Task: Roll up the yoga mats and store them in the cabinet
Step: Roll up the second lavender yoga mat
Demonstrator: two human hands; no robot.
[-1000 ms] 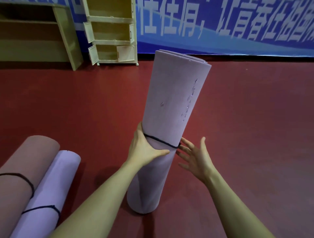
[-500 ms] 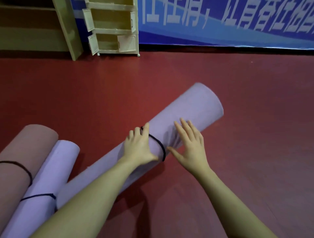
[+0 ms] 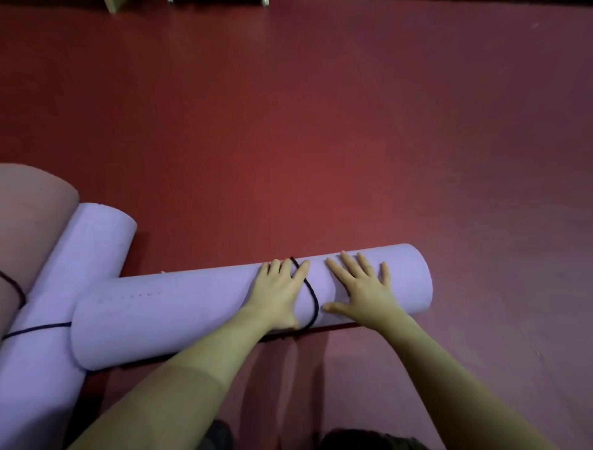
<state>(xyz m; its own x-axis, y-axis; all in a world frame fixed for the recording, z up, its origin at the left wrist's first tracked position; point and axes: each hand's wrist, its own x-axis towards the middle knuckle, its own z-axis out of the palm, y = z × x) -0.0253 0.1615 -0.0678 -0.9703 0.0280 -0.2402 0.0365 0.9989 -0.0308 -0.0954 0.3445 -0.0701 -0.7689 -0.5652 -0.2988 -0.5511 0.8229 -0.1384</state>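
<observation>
Three rolled mats lie on the red floor (image 3: 321, 128), and I take the one under the hands, the lilac mat (image 3: 192, 308), as my landmark. It lies flat, its long axis running left to right across the person, the right end a little farther from them than the left. Its left end rests against a second lilac roll (image 3: 64, 289), which runs away from the person at nearly a right angle to it and has a dark cord around it. Beyond that, farther left of the landmark, a pink roll (image 3: 29, 218) lies alongside the second roll, touching it.

On the right half of the landmark mat both hands press flat from above. The left hand (image 3: 279, 292) sits on the black cord (image 3: 313, 300) that binds the roll, fingers straight and spread, nothing curled around the mat. The right hand (image 3: 362, 289) lies just right of the cord, also splayed, thumb pointing back toward the cord. So neither grip is closed; both palms only rest on the roll.

Both hands sit well toward the right end, so I judge a lift would call for one hand to move left toward the middle. The cabinet is out of sight here, apart from what may be furniture feet (image 3: 265, 2) at the top edge, far beyond the mat.
</observation>
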